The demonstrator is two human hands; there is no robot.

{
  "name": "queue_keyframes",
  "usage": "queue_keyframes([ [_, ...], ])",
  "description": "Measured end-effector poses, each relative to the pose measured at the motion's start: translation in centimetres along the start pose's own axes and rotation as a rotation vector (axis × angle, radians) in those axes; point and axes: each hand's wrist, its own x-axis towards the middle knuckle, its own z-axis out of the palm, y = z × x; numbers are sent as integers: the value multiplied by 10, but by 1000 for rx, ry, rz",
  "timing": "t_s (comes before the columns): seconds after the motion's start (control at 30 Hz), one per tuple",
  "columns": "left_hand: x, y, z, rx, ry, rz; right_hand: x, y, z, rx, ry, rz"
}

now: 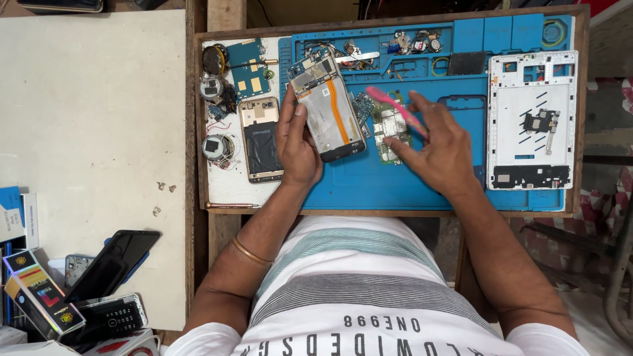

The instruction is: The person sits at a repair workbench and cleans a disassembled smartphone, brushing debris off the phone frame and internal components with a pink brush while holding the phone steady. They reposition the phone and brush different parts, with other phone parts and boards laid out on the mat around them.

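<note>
- One opened phone (328, 105) with its back off and an orange flex strip showing, on the blue mat (395, 188).
- Left hand (297, 142) grips that phone by its left edge, thumb on top.
- One pink tool (395, 109), pinched in the right hand (438, 148), fingers closed on it.
- One green circuit board (390, 132) on the mat, under the tool, just right of the phone.
- One white frame (531, 122) at the mat's right end; one gold phone (260, 138) off its left edge.

A phone repair workshop: a blue repair mat (395, 184) on the worktop (217, 191), opened phones, loose circuit boards (249, 69).
</note>
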Motion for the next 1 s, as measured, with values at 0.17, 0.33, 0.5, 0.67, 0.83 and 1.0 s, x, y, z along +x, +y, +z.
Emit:
queue_keyframes([
  [0.17, -8, 23, 12, -44, 50, -64, -1, -7, 5, 154, -93, 80],
  [0.33, -16, 71, 22, -25, 36, 99, 7, -16, 1, 104, -197, -122],
  [0.5, -16, 113, 13, 84, 47, 241, 36, -38, 24, -4, -325, -379],
  [0.67, -13, 112, 7, 83, 67, 247, 54, -52, 39, -128, -502, -356],
  [0.83, -7, 100, -7, 79, 96, 218, 42, -41, 16, -230, -466, -331],
  [1.0, -3, 82, -23, 108, 42, 219, 6, -4, -6, -180, -355, -234],
])
